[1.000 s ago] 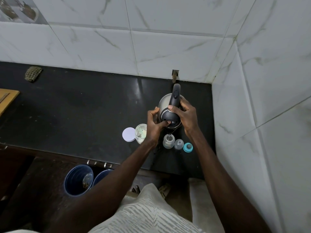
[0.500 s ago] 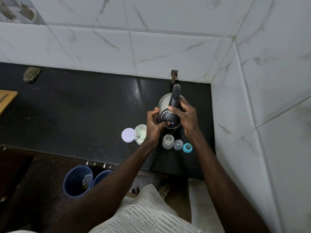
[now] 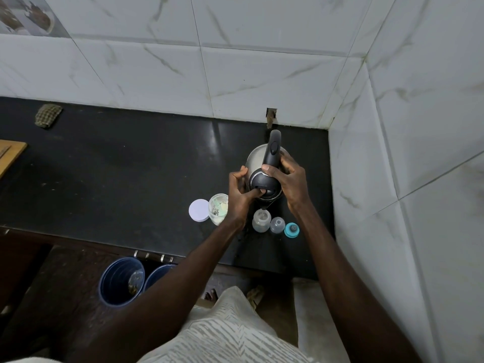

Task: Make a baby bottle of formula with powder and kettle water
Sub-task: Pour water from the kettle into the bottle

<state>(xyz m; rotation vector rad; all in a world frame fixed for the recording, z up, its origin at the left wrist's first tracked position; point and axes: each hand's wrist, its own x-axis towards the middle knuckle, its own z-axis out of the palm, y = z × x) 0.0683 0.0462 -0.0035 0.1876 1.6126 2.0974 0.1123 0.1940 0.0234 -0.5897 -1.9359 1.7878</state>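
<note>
A steel kettle (image 3: 255, 159) with a black lid and handle is tipped toward me over the open baby bottle (image 3: 261, 220) on the black counter (image 3: 131, 166). A thin stream of water falls from its spout into the bottle. My right hand (image 3: 289, 180) grips the kettle's handle. My left hand (image 3: 239, 195) presses on the front of the lid with its fingers. Left of the bottle stands an open clear powder jar (image 3: 218, 208) with its white lid (image 3: 199, 210) lying beside it. The clear bottle cap (image 3: 277, 224) and teal teat ring (image 3: 291, 230) sit right of the bottle.
Tiled walls close the counter at the back and the right. A checked cloth (image 3: 48, 115) lies far left at the back, and a wooden board's corner (image 3: 10, 153) shows at the left edge. Two blue buckets (image 3: 121, 282) stand on the floor below the counter edge.
Both hands and the kettle keep nearly the same pose. The kettle stays tipped over the bottle.
</note>
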